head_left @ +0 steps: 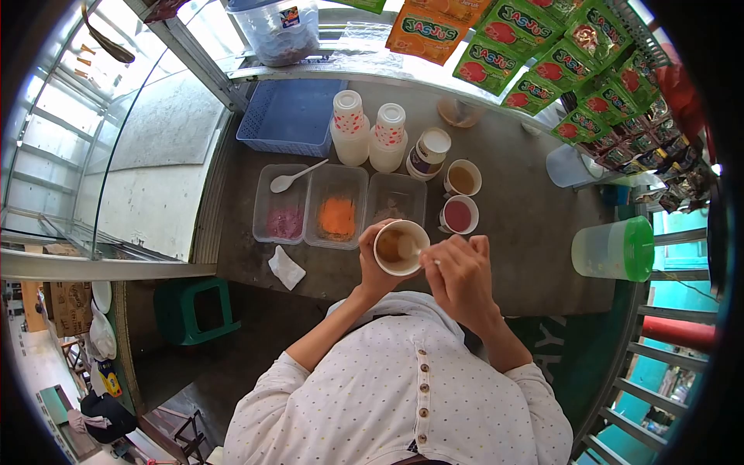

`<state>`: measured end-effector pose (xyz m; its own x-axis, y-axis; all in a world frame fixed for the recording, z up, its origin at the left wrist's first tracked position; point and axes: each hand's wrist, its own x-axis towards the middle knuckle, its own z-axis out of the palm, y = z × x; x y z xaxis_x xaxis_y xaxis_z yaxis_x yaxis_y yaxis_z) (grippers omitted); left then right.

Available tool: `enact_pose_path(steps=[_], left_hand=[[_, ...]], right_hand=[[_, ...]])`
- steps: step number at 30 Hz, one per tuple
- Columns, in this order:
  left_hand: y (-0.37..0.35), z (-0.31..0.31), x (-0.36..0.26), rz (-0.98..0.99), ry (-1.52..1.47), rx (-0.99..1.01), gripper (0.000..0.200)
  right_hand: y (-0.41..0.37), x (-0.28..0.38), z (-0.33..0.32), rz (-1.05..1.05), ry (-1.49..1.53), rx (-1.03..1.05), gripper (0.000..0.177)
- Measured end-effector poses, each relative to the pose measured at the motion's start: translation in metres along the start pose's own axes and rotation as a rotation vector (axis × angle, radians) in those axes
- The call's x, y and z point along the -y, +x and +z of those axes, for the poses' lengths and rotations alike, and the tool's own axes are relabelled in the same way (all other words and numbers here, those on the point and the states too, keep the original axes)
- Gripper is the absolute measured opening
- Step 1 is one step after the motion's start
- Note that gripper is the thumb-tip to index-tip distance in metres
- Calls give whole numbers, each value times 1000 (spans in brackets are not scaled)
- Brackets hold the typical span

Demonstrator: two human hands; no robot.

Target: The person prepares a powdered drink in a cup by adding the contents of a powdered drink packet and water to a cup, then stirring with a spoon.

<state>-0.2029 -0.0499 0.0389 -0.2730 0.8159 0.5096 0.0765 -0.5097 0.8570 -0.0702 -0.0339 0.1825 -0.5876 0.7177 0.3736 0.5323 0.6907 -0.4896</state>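
Observation:
My left hand (372, 267) is wrapped round a white paper cup (397, 270) with brownish liquid inside. In my right hand (460, 275) is a pale spoon (408, 248), its lower end dipped into that cup. Just beyond are two filled paper cups, one with a tan drink (463, 180) and one with a reddish-pink drink (459, 216). Three clear plastic tubs stand side by side, holding pink powder (286, 223), orange powder (338, 218) and a little brownish powder (390, 209). A white spoon (298, 177) rests across the pink powder's tub.
Stacked cups (350, 136) and a blue basket (287, 116) stand at the back of the dark table (527, 232). A crumpled tissue (287, 268) lies near the front edge. Drink sachets (527, 54) hang overhead right; a green-lidded container (612, 249) is far right.

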Motion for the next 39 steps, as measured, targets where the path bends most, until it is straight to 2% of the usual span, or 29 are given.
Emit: enact_pose_path(steps=[5, 7, 10, 13, 16, 19, 22, 25, 28, 32, 34, 35, 37, 39], left_hand=[[-4, 2, 4, -5, -13, 2, 89], [-4, 1, 4, 4, -1, -18, 88], [-6, 5, 3, -25, -15, 5, 87], [-3, 4, 0, 31, 30, 19, 87], [-7, 5, 4, -32, 28, 15, 88], [-9, 6, 4, -8, -16, 38, 88], [-8, 6, 3, -38, 9, 61, 86], [-10, 8, 4, -36, -42, 65, 85], [-7, 6, 0, -31, 25, 65, 84], [-7, 8, -1, -24, 1, 105, 85], [-6, 8, -1, -6, -4, 84, 85], [-8, 8, 1, 1, -13, 84, 86], [-8, 10, 2, 7, -27, 90, 86], [-6, 8, 0, 36, -51, 101, 87]], right_hand=[[0, -1, 2, -55, 39, 58, 6], [4, 0, -7, -39, -134, 87, 10], [4, 1, -1, -162, 21, 157, 12], [10, -3, -5, -113, -122, 99, 11], [10, -1, -7, -186, 3, 164, 10], [13, -3, -5, -122, -117, 94, 9], [9, -4, -4, -161, 30, 166, 7], [11, -7, -2, -147, -22, 90, 7], [11, -6, -8, -138, -30, 159, 7], [10, -8, -3, -169, 19, 119, 6], [11, -9, -7, -97, -135, 137, 5], [11, -9, -6, -98, -135, 137, 5], [10, -10, -5, -162, 59, 144, 4], [11, -8, -6, -114, -9, 124, 3]])
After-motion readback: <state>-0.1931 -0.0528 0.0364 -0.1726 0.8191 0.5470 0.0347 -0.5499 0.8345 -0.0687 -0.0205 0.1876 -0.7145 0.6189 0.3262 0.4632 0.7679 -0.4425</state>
